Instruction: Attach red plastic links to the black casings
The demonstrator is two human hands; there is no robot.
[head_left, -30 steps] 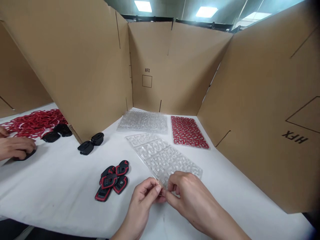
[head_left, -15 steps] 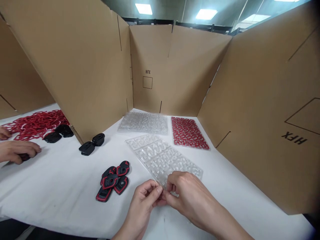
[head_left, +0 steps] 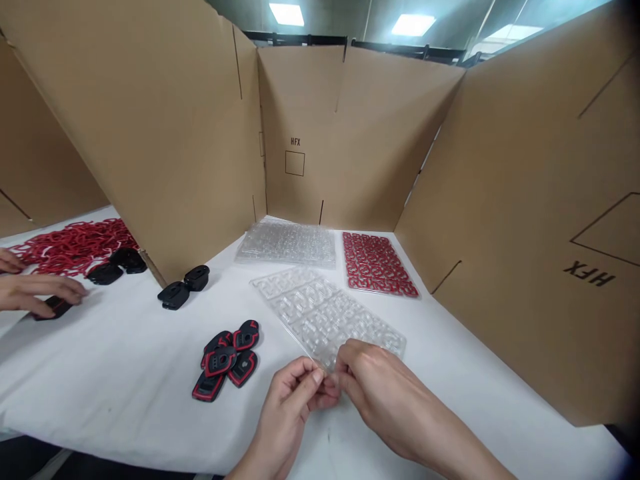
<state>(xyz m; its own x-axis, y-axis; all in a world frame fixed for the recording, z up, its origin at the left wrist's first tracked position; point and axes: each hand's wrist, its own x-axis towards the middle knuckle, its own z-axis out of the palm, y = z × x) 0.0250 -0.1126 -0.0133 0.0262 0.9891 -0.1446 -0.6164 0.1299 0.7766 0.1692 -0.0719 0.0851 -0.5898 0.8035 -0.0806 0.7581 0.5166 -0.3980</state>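
The right hand [head_left: 383, 383] just drew its thumb back, so fine work continues; it and the left hand [head_left: 290, 403] pinch, contents hidden, by the corner of the clear tray [head_left: 327, 317] nearest the desk's [head_left: 125, 387] front edge

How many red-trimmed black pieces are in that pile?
5 visible: middle piece on top; upper-left piece, upper-right piece, lower-right piece and bottom piece around it. Others may be hidden.

Clear molded tray [head_left: 327, 313], flat, lying diagonally
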